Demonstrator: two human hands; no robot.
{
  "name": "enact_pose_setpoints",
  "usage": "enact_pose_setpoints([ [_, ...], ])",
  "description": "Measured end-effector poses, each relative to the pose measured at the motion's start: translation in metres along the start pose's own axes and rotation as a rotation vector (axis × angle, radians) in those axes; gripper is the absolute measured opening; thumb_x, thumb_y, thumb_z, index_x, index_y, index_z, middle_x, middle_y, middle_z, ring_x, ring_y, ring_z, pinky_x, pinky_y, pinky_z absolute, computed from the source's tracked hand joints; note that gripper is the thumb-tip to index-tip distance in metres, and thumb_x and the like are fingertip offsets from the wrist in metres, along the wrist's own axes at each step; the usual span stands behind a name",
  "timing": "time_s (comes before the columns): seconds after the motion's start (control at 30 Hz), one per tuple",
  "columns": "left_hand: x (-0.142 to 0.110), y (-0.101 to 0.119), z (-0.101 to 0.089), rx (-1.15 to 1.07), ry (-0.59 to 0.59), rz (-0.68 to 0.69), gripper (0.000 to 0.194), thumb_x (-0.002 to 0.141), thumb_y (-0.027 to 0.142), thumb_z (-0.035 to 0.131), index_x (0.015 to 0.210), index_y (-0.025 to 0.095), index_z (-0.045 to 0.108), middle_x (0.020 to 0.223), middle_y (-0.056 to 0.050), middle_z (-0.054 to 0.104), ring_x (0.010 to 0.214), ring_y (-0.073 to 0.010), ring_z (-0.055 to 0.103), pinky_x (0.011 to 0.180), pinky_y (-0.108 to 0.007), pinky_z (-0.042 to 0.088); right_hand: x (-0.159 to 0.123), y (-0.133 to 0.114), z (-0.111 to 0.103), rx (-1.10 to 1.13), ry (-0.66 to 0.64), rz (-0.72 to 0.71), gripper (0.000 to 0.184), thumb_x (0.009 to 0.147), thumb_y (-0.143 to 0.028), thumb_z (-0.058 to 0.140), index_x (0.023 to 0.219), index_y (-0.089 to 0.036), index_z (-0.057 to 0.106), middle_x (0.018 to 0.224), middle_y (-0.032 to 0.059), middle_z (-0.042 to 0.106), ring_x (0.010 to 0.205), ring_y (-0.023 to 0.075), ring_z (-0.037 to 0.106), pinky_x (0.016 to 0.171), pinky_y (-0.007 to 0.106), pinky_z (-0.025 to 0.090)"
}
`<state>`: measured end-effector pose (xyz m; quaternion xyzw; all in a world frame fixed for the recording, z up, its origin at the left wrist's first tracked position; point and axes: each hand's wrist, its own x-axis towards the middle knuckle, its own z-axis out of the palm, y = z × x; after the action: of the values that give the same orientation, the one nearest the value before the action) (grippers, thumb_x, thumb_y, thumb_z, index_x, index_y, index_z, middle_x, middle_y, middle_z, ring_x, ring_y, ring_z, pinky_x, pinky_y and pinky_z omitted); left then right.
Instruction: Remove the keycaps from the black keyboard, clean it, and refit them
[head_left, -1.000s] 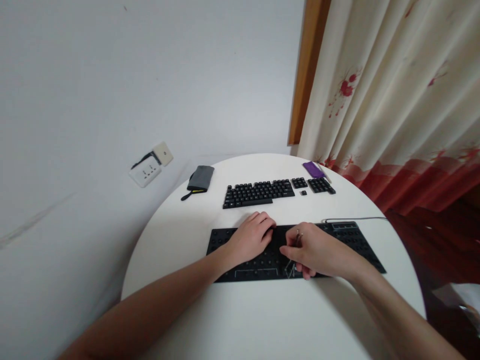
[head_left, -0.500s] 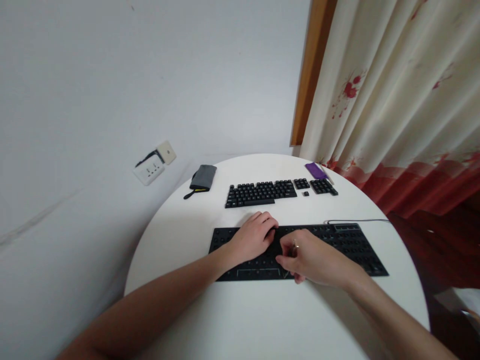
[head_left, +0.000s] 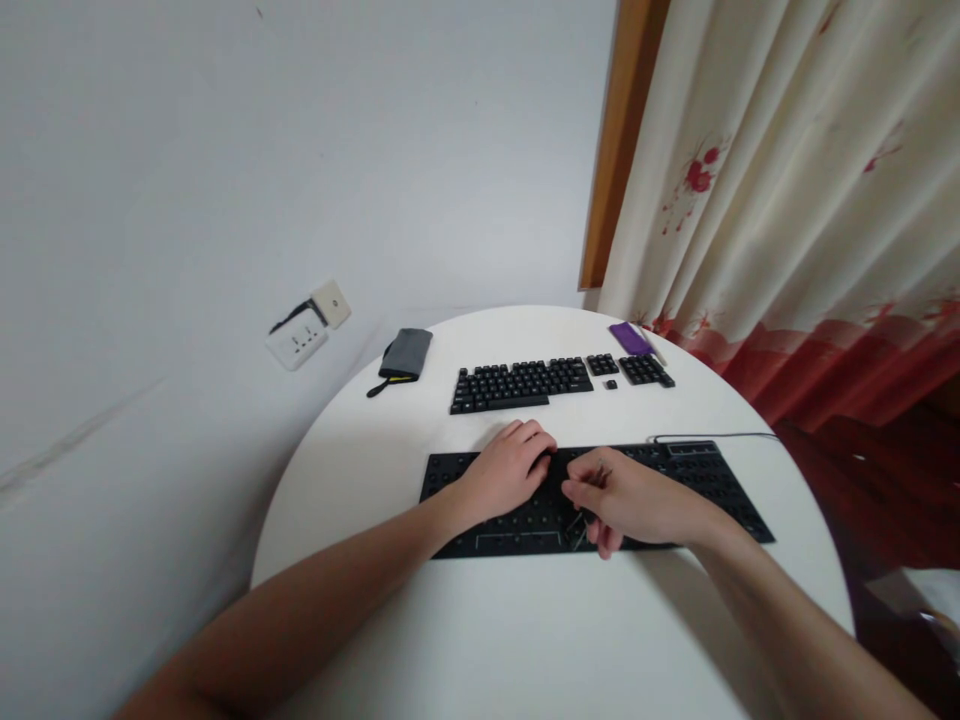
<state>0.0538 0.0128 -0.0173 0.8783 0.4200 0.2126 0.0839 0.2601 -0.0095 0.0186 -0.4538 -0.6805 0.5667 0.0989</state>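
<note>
A black keyboard (head_left: 517,520) stripped of its keycaps lies near the middle of the round white table. My left hand (head_left: 506,470) rests on it, fingers bent together over its far edge, thumb tucked alongside. Just to the right, my right hand (head_left: 630,495) is closed above the keyboard's middle. Between its fingers is a thin wire tool that looks like a keycap puller (head_left: 580,526), its wire ends pointing down toward the keyboard; the rest is hidden in the hand. Behind the keyboard, black keycaps (head_left: 521,384) are laid out in keyboard order.
A grey pouch (head_left: 406,354) sits at the back left of the table (head_left: 337,480). At the back right lie a purple cloth (head_left: 630,338), number-pad keycaps (head_left: 646,370) and a single keycap (head_left: 611,384). A cable (head_left: 720,436) runs off to the right.
My right hand has shifted slightly right and tilted, so more of the wire tool shows below it. My left hand stays in place on the keyboard.
</note>
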Motion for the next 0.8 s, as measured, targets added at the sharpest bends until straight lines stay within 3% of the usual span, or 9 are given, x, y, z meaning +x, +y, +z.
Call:
enact_pose_setpoints([
  [0.27,-0.001,-0.001,0.001,-0.030,0.015,0.010,0.015,0.092,0.015,0.051,0.102,0.020,0.061,0.102,-0.005,0.060,0.101,-0.0221,0.054,0.093,-0.038,0.046,0.004,0.001,-0.018,0.173,-0.061,0.045,0.037,0.086,-0.052,0.061,0.075,-0.017,0.053,0.056,0.0014,0.065,0.048,0.0164,0.068,0.041,0.020,0.051],
  [0.4,-0.001,-0.002,0.002,-0.063,0.053,0.009,0.018,0.093,0.014,0.049,0.103,0.019,0.063,0.101,-0.006,0.063,0.102,-0.0223,0.055,0.093,-0.038,0.045,0.004,-0.001,-0.034,0.263,-0.104,-0.019,0.040,0.081,-0.055,0.068,0.079,-0.016,0.057,0.060,0.0036,0.068,0.052,0.0172,0.069,0.046,0.022,0.054],
  [0.53,-0.001,-0.006,0.001,-0.203,0.113,-0.033,0.025,0.100,0.023,0.041,0.109,0.019,0.064,0.104,-0.007,0.068,0.102,-0.0223,0.058,0.094,-0.038,0.045,0.011,-0.001,-0.037,0.296,0.094,-0.208,0.039,0.087,-0.055,0.061,0.077,-0.017,0.055,0.065,0.0028,0.069,0.055,0.0147,0.069,0.050,0.022,0.054],
  [0.63,0.001,-0.010,0.000,-0.433,0.120,-0.131,0.031,0.102,0.032,0.040,0.117,0.018,0.062,0.111,-0.008,0.069,0.104,-0.0214,0.062,0.094,-0.036,0.047,0.021,0.000,-0.031,0.270,0.245,-0.366,0.034,0.091,-0.050,0.059,0.079,-0.018,0.056,0.069,0.0016,0.068,0.058,0.0131,0.068,0.052,0.022,0.053],
  [0.8,0.008,-0.016,-0.003,-0.705,0.089,-0.232,0.027,0.097,0.033,0.050,0.110,0.018,0.068,0.111,-0.006,0.072,0.104,-0.0210,0.065,0.092,-0.032,0.049,0.032,0.002,-0.020,0.244,0.320,-0.491,0.022,0.090,-0.041,0.063,0.086,-0.019,0.061,0.074,-0.0005,0.065,0.063,0.0119,0.067,0.054,0.022,0.051],
])
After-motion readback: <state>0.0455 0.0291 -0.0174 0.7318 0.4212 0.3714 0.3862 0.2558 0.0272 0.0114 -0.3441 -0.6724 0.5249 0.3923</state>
